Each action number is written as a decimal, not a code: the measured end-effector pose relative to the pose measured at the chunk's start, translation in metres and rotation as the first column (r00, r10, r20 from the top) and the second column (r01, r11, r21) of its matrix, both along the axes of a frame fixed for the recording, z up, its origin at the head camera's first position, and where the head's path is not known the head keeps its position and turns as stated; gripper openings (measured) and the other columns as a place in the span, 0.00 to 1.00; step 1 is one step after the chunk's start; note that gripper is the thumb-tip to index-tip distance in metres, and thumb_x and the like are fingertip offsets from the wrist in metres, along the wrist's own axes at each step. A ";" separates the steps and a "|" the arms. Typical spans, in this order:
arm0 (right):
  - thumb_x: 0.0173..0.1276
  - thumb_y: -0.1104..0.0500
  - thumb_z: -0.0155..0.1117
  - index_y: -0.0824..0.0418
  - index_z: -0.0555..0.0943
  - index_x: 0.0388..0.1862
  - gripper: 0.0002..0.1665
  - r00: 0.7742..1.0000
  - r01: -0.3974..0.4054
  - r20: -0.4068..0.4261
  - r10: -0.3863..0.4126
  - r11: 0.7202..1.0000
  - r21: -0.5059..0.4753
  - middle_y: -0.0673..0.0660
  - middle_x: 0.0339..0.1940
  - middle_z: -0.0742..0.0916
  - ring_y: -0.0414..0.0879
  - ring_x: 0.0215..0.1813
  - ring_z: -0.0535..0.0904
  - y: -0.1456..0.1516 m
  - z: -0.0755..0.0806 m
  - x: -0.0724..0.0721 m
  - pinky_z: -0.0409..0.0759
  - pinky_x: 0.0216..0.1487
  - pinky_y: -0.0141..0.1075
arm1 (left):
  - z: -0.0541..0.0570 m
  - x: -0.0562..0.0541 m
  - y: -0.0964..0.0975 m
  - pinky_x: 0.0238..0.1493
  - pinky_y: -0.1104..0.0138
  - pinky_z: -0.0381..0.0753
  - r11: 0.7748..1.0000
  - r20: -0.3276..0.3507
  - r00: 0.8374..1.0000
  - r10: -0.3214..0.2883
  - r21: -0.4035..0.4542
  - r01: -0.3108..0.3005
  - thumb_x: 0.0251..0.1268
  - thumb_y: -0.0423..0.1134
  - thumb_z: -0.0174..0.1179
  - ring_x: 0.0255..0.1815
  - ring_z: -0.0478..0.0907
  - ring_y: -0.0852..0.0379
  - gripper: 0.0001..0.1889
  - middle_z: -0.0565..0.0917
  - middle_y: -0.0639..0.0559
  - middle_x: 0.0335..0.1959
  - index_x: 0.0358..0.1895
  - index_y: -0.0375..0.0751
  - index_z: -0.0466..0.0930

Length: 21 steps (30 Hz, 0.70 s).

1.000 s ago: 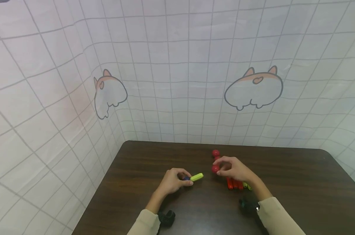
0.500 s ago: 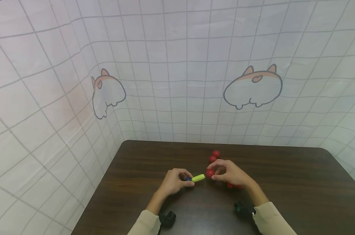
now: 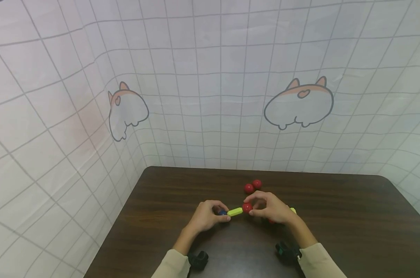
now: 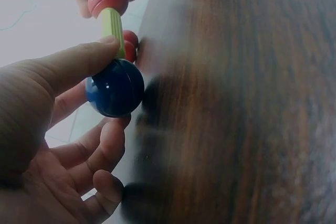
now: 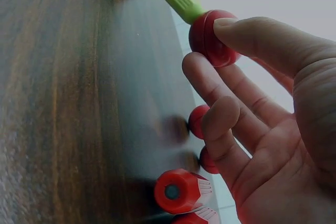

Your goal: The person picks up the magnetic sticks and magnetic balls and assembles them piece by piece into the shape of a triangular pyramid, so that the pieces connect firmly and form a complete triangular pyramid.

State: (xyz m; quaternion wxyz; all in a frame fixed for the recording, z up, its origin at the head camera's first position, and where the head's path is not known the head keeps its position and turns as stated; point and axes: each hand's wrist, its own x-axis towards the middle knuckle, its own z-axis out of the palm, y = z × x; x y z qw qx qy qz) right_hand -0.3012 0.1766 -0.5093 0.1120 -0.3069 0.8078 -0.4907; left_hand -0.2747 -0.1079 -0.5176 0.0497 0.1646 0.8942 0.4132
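Note:
My left hand (image 3: 203,216) grips a blue ball (image 4: 115,88) with thumb and fingers, the thumb lying by the joint with a ribbed yellow-green rod (image 3: 235,212). That rod points right from the blue ball. At its other end sits a red ball (image 3: 247,208), pinched by my right hand (image 3: 274,208) between thumb and fingers. Ball and rod touch in both wrist views. The ring and little fingers of my right hand hold nothing. Blue ball, rod and red ball form one line just above the table.
Two loose red balls (image 3: 249,188) lie behind my right hand on the dark wooden table (image 3: 182,181). Red rods (image 5: 176,192) lie beneath that hand, mostly hidden in the head view. A yellow-green rod end (image 3: 293,210) shows beside the wrist. A grid-patterned curtain (image 3: 210,96) hangs behind.
My right hand has carried the red ball left and slightly nearer, against the rod's free end. One loose red ball has shifted left. My left hand has barely moved.

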 end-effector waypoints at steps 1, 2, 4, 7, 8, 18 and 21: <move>0.67 0.59 0.73 0.58 0.82 0.57 0.20 1.000 0.003 0.000 -0.003 1.000 0.002 0.61 0.45 0.89 0.44 0.36 0.84 0.000 0.000 0.000 0.82 0.29 0.35 | 0.000 0.000 0.000 0.36 0.65 0.74 1.000 0.002 1.000 -0.001 -0.006 0.001 0.58 0.49 0.76 0.37 0.76 0.60 0.11 0.85 0.61 0.34 0.42 0.54 0.89; 0.67 0.60 0.73 0.58 0.82 0.57 0.20 1.000 0.004 -0.001 -0.004 1.000 0.003 0.61 0.45 0.89 0.44 0.36 0.84 0.000 0.000 0.001 0.81 0.29 0.35 | 0.000 0.000 0.000 0.36 0.65 0.74 1.000 0.002 1.000 -0.003 -0.011 0.003 0.58 0.50 0.76 0.36 0.76 0.60 0.11 0.84 0.61 0.34 0.42 0.54 0.89; 0.67 0.60 0.73 0.58 0.82 0.57 0.20 1.000 0.005 -0.001 -0.005 1.000 0.005 0.61 0.44 0.89 0.43 0.35 0.84 0.000 0.001 0.001 0.81 0.29 0.35 | 0.000 0.000 0.001 0.35 0.66 0.74 1.000 0.003 1.000 -0.007 -0.021 0.007 0.59 0.51 0.75 0.36 0.75 0.61 0.11 0.84 0.61 0.34 0.42 0.55 0.89; 0.68 0.60 0.72 0.58 0.82 0.57 0.20 1.000 0.004 0.007 -0.004 1.000 0.009 0.61 0.41 0.89 0.44 0.34 0.83 0.000 0.002 0.003 0.81 0.29 0.35 | 0.000 0.000 0.001 0.33 0.66 0.75 0.999 0.001 1.000 -0.010 -0.036 0.010 0.60 0.54 0.73 0.35 0.75 0.61 0.11 0.83 0.61 0.34 0.42 0.56 0.90; 0.68 0.61 0.72 0.58 0.82 0.58 0.20 1.000 0.002 0.011 -0.002 1.000 0.008 0.61 0.41 0.89 0.44 0.33 0.83 -0.001 0.003 0.003 0.81 0.29 0.35 | 0.000 0.000 0.001 0.33 0.67 0.75 0.999 -0.003 1.000 -0.011 -0.041 0.011 0.60 0.54 0.73 0.35 0.75 0.61 0.11 0.83 0.61 0.34 0.41 0.56 0.90; 0.68 0.62 0.71 0.58 0.82 0.57 0.19 0.999 -0.026 0.021 0.026 1.000 0.009 0.61 0.38 0.89 0.45 0.31 0.83 -0.009 0.003 0.004 0.83 0.30 0.36 | 0.002 0.002 0.005 0.27 0.70 0.71 0.999 0.014 0.999 -0.047 -0.011 0.047 0.60 0.52 0.74 0.28 0.72 0.64 0.09 0.82 0.62 0.29 0.37 0.54 0.90; 0.69 0.61 0.71 0.60 0.82 0.58 0.19 1.000 -0.001 0.018 0.001 1.000 0.018 0.63 0.42 0.90 0.45 0.34 0.85 -0.006 0.004 0.005 0.83 0.31 0.36 | 0.003 0.002 0.005 0.24 0.71 0.70 0.999 0.022 0.998 -0.054 -0.003 0.054 0.60 0.49 0.74 0.24 0.71 0.65 0.08 0.82 0.61 0.26 0.37 0.52 0.90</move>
